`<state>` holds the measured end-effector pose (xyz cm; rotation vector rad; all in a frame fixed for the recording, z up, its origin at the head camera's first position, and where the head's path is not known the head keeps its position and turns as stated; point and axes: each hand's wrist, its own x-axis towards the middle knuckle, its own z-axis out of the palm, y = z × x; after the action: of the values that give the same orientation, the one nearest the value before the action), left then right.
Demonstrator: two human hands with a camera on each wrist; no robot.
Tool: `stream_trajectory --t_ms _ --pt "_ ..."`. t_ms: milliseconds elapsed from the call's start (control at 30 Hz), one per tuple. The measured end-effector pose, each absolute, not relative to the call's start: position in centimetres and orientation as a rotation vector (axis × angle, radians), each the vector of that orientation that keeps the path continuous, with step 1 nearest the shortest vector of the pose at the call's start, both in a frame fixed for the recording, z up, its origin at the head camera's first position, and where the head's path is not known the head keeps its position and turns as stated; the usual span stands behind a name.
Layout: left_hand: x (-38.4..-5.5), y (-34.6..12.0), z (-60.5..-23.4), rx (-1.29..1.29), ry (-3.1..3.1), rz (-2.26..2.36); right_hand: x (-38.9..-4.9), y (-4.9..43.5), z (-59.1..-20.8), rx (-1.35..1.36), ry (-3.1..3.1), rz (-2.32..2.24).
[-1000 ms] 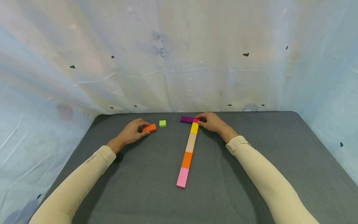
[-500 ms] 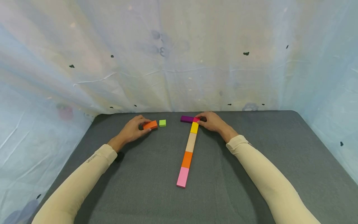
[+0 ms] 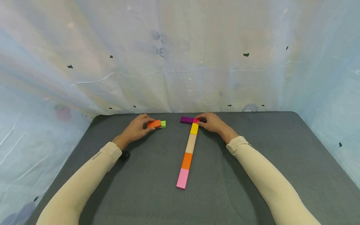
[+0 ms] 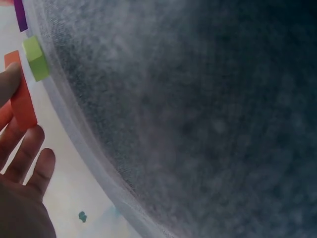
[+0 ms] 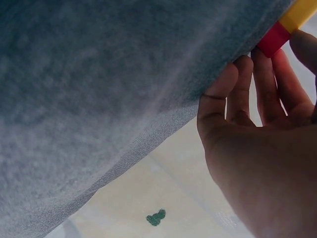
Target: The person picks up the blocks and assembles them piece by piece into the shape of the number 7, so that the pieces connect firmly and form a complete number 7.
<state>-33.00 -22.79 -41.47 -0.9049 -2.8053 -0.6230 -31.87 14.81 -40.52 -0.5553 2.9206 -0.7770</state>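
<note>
My left hand pinches an orange block between thumb and fingers near the table's far edge. The block's right end is beside a lime-green block and partly covers it in the head view; in the left wrist view a narrow gap separates that green block from the orange one. My right hand holds a small red block with thumb and fingertips. That red block touches a yellow block. A purple block lies against its left side.
From the yellow block, a straight row runs toward me: a beige block, a second orange block and a pink block. They lie on a dark grey cloth-covered table. A pale patterned curtain hangs behind.
My left hand has slid the orange block to the right and slightly away from me, up beside the green block. The right hand stays on the red block.
</note>
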Motion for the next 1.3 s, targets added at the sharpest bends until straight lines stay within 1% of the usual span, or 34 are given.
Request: stream_trajectory --t_ms 800,1300 --pt "-34.9 -20.5 -41.2 -1.016 -2.717 -0.507 -31.9 14.8 -40.7 -0.574 2.918 -0.785" --pt "-35.8 -18.9 -41.2 -1.013 -2.655 -0.506 -31.9 14.5 -40.7 -0.574 2.925 -0.773"
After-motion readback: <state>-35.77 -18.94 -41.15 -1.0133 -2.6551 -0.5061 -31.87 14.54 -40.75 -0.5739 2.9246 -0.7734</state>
